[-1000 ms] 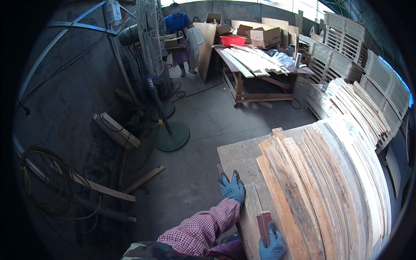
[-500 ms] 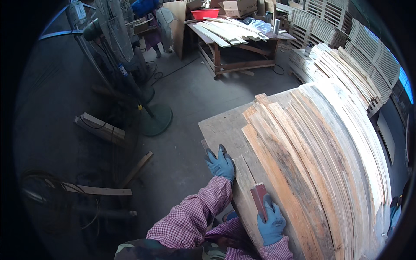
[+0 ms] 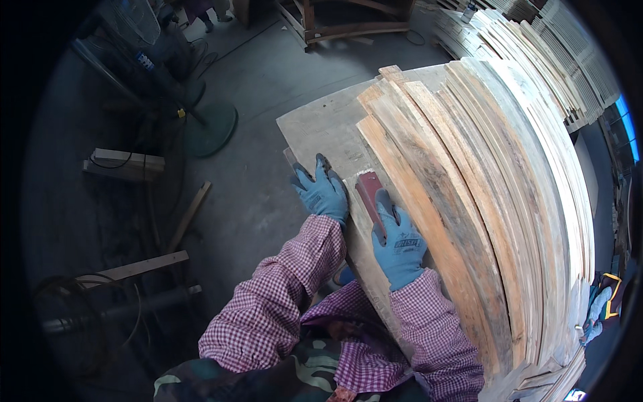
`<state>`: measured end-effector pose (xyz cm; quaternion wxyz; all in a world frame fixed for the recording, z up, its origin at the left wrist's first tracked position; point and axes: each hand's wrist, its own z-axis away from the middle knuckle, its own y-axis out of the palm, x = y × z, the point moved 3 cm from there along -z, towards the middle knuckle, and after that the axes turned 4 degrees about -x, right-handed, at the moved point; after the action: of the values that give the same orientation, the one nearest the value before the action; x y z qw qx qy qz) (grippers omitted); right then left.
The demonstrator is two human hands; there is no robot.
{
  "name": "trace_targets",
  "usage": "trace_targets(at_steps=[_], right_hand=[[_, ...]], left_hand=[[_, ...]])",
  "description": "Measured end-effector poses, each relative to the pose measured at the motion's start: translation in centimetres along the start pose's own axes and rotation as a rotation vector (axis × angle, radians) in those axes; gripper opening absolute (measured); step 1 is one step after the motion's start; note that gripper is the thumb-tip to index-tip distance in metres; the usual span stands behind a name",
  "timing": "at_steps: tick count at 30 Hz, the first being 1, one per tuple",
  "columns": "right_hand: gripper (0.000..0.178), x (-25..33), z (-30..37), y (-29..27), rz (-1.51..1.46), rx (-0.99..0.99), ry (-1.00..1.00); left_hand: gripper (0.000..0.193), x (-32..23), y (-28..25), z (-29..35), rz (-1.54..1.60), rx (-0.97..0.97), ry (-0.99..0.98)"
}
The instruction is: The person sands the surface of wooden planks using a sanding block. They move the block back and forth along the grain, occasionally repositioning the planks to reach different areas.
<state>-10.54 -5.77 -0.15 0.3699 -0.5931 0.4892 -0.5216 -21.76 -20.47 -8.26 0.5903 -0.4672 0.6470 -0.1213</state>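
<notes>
In blue work gloves with dark fingertips, both my hands are over a wooden worktable (image 3: 321,124). My right hand (image 3: 400,244) is closed round a reddish-brown sanding block (image 3: 370,193), which rests on a narrow pale board (image 3: 362,238) near its far end. My left hand (image 3: 323,194) lies at the left edge of that board, fingers stretched out and apart over the tabletop. Its thumb is hidden. Right beside the sanding block runs a row of long wooden boards (image 3: 435,221), laid side by side.
A fan's round green base (image 3: 211,129) stands on the floor to the left, near loose wood pieces (image 3: 130,164) and cables. Beyond is another wooden table (image 3: 355,28). Stacked slats (image 3: 536,67) fill the far right. Another person's gloved hand (image 3: 596,315) shows at the right edge.
My right hand has slid the sanding block forward along the board, toward its far end. The left hand stays at the board's edge. The view has tilted down, and the other person's glove shows more.
</notes>
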Motion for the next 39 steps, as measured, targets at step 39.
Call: trace_targets(at_steps=[39], right_hand=[[0.061, 1.2, -2.9, 0.2, 0.023, 0.139, -0.070]], left_hand=[[0.051, 0.0, 0.4, 0.1, -0.006, -0.025, -0.017]])
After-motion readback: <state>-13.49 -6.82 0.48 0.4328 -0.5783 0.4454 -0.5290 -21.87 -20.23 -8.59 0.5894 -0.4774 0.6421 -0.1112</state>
